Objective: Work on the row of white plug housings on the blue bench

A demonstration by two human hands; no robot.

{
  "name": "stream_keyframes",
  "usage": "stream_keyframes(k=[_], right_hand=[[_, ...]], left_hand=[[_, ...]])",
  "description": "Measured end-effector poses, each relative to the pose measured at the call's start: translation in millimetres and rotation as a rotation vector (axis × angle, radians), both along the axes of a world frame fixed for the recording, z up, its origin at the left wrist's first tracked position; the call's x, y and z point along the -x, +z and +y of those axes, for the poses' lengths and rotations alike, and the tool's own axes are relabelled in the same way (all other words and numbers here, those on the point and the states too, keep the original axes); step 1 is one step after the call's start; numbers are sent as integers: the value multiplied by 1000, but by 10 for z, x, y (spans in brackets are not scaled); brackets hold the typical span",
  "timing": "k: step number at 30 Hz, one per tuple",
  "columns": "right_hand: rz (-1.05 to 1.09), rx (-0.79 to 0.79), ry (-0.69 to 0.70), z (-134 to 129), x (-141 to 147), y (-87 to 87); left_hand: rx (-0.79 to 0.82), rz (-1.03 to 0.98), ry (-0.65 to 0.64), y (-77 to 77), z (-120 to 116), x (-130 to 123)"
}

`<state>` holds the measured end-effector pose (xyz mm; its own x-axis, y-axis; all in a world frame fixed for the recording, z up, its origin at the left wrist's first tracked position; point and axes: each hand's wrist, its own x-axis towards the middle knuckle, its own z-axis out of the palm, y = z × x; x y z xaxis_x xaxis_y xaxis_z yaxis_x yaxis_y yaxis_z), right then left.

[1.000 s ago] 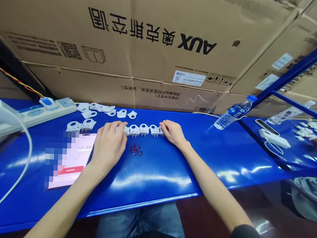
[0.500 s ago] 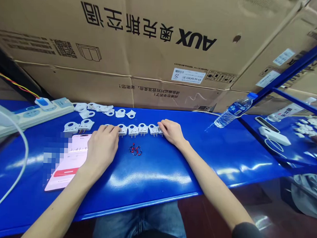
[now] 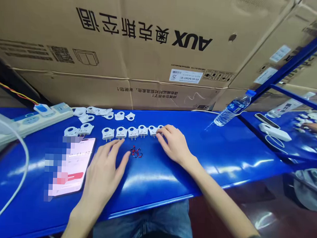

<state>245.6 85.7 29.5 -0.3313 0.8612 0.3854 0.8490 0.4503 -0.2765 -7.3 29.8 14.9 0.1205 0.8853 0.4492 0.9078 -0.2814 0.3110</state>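
A row of several white two-pin plugs with ring-shaped tops [image 3: 133, 132] lies on the blue table [image 3: 156, 181], pins toward me. My left hand [image 3: 106, 165] is open and empty just in front of the row's left end, fingers spread and thumb out. At the right end, my right hand [image 3: 174, 144] hovers with slightly bent fingers apart, partly hiding the last plug [image 3: 160, 127]; whether the fingertips touch it I cannot tell. Between the hands lies a small cluster of red and black wires [image 3: 137, 152].
A phone [image 3: 75, 168] lies left of my left hand. Behind it are two more plugs [image 3: 85, 129], loose white ring parts [image 3: 96, 111] and a power strip [image 3: 44, 115]. A water bottle [image 3: 234, 109] leans at the back right. Another person's hand [image 3: 314, 128] reaches in at far right.
My left hand has drawn back from the row toward me and spread its fingers, uncovering the leftmost plug. My right hand has shifted slightly nearer, its fingers loosened from the end plug.
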Motion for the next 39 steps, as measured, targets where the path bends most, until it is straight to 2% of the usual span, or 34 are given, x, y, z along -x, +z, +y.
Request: stream_keyframes(k=[2,5,9,13,19,26,39], right_hand=[[1,92,25,-341,52,-32],[30,181,-26,-761,110,-173],[103,193,-158,-996,151,-321],[90,171,-191,-975,180,-336],[94,155,-189,-900,203,-334],[114,139,-201,-884,253,-348],[35,170,-242,-851,393,-306]], left_hand=[[51,13,22,-88,-141,-16],[124,45,79,-175,-212,-48],[226,-27,44,-167,-141,-177],[265,-116,58,-100,-32,-387],[298,-107,19,-57,102,-607],[263,69,120,-24,47,-541],[165,165,10,-115,30,-473]])
